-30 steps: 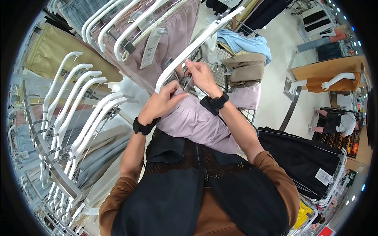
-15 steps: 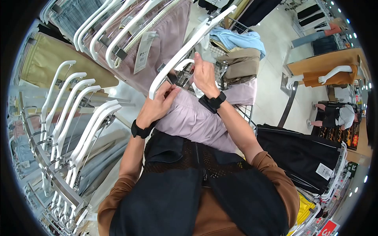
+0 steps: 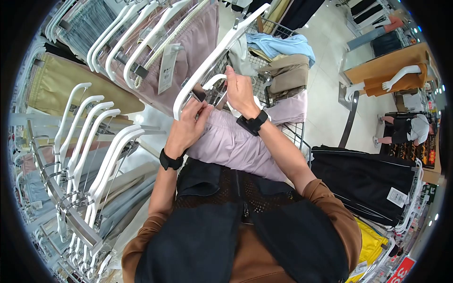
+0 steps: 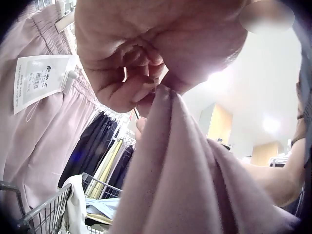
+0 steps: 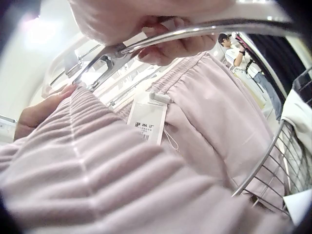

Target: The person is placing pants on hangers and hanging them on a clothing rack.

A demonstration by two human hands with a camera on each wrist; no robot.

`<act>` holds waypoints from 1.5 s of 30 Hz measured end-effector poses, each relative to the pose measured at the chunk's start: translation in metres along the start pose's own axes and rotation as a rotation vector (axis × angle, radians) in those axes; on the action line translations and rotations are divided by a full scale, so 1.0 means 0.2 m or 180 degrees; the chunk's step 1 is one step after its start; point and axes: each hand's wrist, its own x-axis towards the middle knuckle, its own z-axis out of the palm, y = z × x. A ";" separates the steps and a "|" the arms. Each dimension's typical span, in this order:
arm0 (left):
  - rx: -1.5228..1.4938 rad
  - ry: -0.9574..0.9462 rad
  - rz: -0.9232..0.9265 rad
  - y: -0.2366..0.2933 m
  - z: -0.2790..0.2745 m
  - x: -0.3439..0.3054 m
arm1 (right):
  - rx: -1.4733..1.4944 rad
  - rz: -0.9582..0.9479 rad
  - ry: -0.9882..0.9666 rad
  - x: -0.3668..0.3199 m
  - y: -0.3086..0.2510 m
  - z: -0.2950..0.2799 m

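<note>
A pair of lilac elastic-waist pants (image 3: 231, 141) hangs in front of the person's body. My left hand (image 3: 186, 127) pinches the gathered waistband at its left end; in the left wrist view the fabric fans down from the fingertips. My right hand (image 3: 241, 94) grips the metal bar of a white clip hanger (image 3: 207, 66), fingers curled round it and thumb pointing up. In the right wrist view a metal clip (image 5: 105, 61) sits right at the waistband, beside the left fingertips.
Mauve pants with a paper tag (image 3: 167, 68) hang at the upper left. White hangers (image 3: 71, 122) line a metal rail (image 3: 78, 226) on the left. Beyond the hands stands a wire cart (image 3: 302, 137) with folded clothes. Black pants (image 3: 363, 181) hang at right; a person (image 3: 415, 129) is farther off.
Both hands and the hanger have shifted slightly left in the head view. The right hand has moved off the clip to the hanger bar, and a white curved hook shows beside it.
</note>
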 end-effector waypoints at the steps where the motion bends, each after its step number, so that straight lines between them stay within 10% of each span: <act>1: -0.0020 -0.0125 -0.0199 0.02 -0.01 0.00 | 0.0025 0.0069 0.0004 0.00 -0.01 -0.02; 45: 0.0839 0.0968 0.0064 0.50 0.25 -0.28 | 0.1151 -0.0547 -0.0726 -0.20 -0.13 -0.24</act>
